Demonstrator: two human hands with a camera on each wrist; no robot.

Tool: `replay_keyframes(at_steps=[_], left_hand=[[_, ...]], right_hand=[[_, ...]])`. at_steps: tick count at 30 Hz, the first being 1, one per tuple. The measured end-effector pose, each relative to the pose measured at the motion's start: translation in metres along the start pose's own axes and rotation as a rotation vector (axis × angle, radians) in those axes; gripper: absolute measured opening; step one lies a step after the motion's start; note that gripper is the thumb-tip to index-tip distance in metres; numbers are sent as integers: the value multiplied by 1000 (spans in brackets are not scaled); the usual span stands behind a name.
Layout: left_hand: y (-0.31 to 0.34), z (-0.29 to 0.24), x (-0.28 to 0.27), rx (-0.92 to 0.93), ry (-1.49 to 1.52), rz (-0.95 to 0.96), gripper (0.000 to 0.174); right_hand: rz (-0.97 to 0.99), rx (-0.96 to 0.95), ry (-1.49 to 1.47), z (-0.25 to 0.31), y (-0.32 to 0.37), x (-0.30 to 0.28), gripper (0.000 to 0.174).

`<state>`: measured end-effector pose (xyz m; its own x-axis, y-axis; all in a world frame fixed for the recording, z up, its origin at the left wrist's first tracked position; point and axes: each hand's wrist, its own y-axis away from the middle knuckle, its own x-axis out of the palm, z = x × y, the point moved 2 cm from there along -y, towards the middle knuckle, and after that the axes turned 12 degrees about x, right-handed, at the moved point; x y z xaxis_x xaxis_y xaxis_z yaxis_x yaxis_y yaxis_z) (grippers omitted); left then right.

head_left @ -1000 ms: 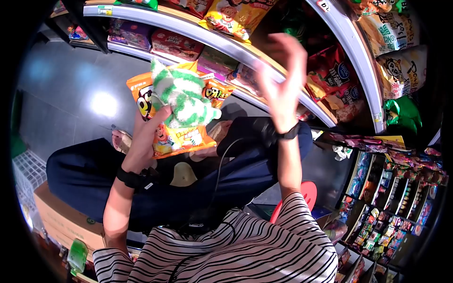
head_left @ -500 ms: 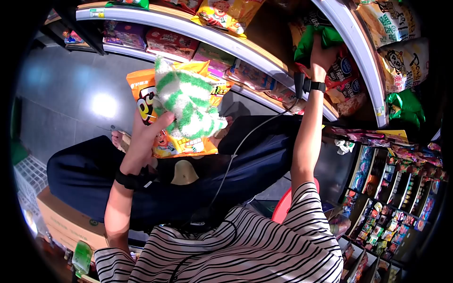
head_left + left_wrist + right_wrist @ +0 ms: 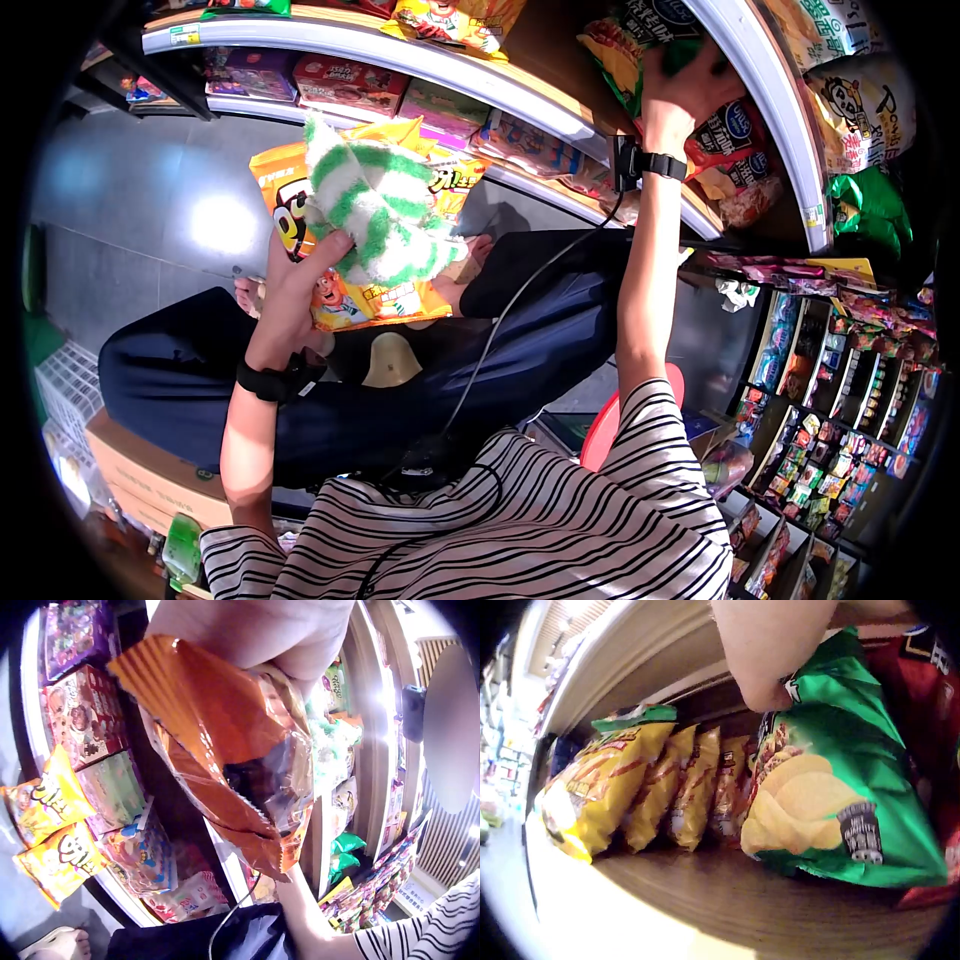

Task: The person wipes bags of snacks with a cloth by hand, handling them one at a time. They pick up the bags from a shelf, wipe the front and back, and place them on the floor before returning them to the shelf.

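Note:
My left hand (image 3: pixel 292 290) holds orange snack bags (image 3: pixel 340 305) together with a fuzzy green-and-white striped cloth (image 3: pixel 380 200), its thumb lying over the cloth. In the left wrist view the crinkled side of an orange bag (image 3: pixel 217 742) fills the middle, right under the hand. My right hand (image 3: pixel 682 105) reaches into the shelf, fingers spread at the top of a green potato chip bag (image 3: pixel 840 780). That bag stands upright on the wooden shelf, chips pictured on its front. In the right wrist view a fingertip touches its upper left edge; the other fingers are mostly hidden there.
Yellow snack bags (image 3: pixel 607 787) stand in a row left of the green bag, red chip bags (image 3: pixel 730 135) to its right. Boxed goods (image 3: pixel 350 85) fill the lower shelf. A cable (image 3: pixel 520 285) runs from the right wrist across the lap. A cardboard box (image 3: pixel 150 470) stands at lower left.
My right hand has swung right and forward from in front of the shelf onto the green bag, which has shifted, showing more of its front. The left hand keeps its hold.

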<state>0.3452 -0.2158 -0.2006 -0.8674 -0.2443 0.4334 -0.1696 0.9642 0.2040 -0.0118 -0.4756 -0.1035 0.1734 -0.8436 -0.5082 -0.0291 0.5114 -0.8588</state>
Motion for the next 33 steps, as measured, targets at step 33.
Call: replay_keyframes(at_steps=[33], left_hand=[[-11,1,-7,22,21,70,57]], right_hand=[[360,-48,-524,116,28,-42,30]])
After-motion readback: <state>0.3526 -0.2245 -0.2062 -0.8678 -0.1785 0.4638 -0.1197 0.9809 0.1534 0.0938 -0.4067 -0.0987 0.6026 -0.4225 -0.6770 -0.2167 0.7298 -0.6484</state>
